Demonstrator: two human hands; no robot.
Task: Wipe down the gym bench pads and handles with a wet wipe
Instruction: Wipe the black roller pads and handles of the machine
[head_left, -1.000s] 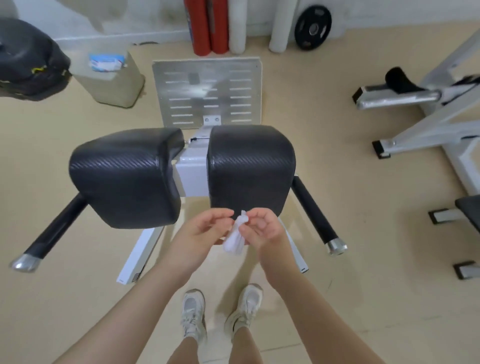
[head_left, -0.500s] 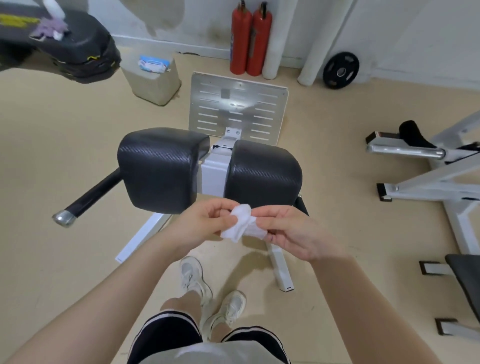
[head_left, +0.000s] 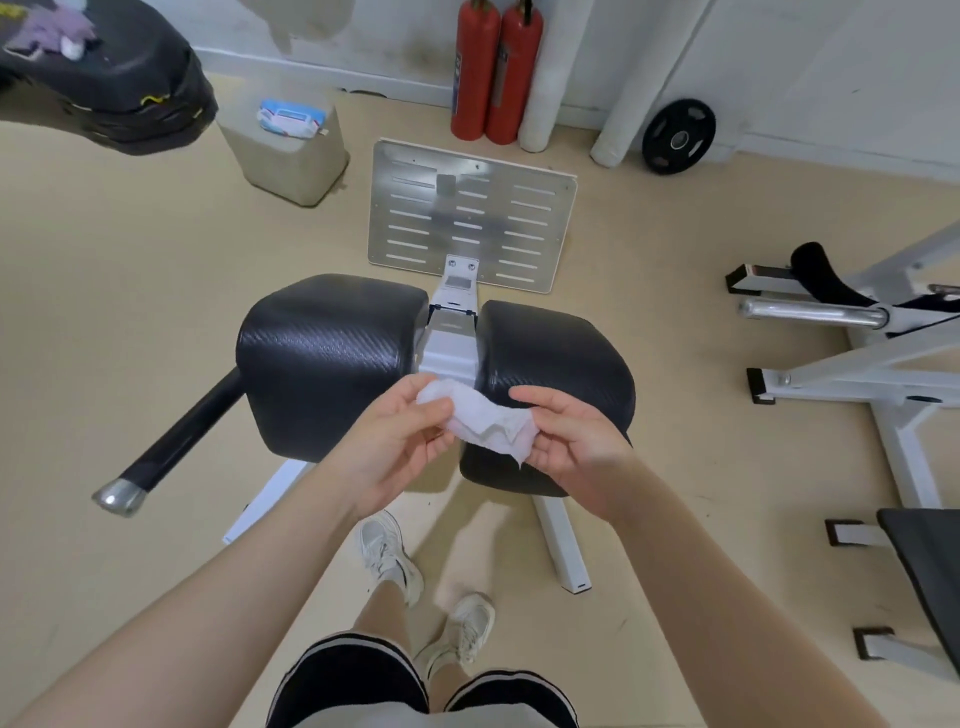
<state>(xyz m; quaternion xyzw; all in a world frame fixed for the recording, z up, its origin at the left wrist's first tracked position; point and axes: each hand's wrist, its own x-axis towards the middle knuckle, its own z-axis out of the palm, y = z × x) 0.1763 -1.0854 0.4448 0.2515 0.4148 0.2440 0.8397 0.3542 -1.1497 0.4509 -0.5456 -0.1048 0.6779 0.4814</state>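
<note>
Left hand (head_left: 395, 441): fingers pinch left end of wet wipe (head_left: 485, 423).
Right hand (head_left: 576, 441): fingers grip right end of wipe.
Wet wipe: crumpled, stretched between both hands, above the pads' near edge.
Left pad (head_left: 327, 358): beyond left fingers.
Right pad (head_left: 561, 358): beyond right fingers.
Handle (head_left: 176, 441): far left of fingers.
Footplate (head_left: 470, 218): beyond pads.

Wipe (head_left: 491, 423) between hands — above pads (head_left: 332, 358)
</note>
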